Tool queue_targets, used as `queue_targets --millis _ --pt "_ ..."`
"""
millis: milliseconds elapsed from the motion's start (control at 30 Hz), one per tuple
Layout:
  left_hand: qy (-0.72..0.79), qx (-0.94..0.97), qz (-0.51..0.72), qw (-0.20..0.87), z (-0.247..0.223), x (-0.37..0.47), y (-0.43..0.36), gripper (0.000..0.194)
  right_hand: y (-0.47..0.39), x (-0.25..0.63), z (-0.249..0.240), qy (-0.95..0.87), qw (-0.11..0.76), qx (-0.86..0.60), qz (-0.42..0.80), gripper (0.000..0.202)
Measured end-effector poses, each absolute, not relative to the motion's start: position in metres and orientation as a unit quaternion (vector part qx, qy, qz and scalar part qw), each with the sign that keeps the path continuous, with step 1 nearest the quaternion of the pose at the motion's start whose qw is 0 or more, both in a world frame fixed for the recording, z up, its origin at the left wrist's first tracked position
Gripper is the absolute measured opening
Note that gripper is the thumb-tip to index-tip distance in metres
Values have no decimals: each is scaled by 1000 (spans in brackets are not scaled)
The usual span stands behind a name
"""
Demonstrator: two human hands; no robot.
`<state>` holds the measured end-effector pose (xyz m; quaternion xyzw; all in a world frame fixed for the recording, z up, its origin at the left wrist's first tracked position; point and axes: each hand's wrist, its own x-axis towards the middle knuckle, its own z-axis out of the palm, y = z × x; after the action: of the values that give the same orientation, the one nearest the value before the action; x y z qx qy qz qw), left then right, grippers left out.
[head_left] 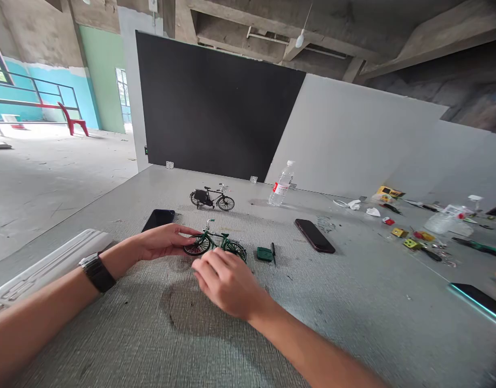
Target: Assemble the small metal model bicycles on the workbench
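Observation:
A small green model bicycle [220, 237] is upright above the grey tabletop, its handlebar toward the left. My left hand [162, 242] grips its front wheel between thumb and fingers. My right hand [227, 283] is closed in front of the bicycle's lower middle and hides part of it; whatever its fingertips hold, if anything, is hidden. Just right of the rear wheel lie a small green bag-like piece [264, 254] and a thin dark screwdriver [273, 253]. Farther back stands a black model bicycle [212, 198] with a dark bag at its rear.
A dark phone [161, 217] lies behind my left hand, another phone [314, 235] to the right. A water bottle [280, 186] stands near the black panel [219, 102]. At left is a white case [49, 264]. Several small toy parts and tools [413, 244] are scattered at right.

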<state>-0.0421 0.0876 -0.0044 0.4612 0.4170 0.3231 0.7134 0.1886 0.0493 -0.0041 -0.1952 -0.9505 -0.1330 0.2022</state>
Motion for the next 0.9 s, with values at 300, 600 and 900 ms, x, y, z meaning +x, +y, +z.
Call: queue_targets --millis 300,600,900 --pt "424 450 340 709 -7 -47 89 42 46 182 -17 -965 141 -219 -21 32" --pt "429 448 352 701 -11 -49 90 42 52 174 -19 -950 170 -262 8 22" --pt "434 520 346 650 -10 -41 89 40 50 173 -18 -945 133 -296 -29 18"
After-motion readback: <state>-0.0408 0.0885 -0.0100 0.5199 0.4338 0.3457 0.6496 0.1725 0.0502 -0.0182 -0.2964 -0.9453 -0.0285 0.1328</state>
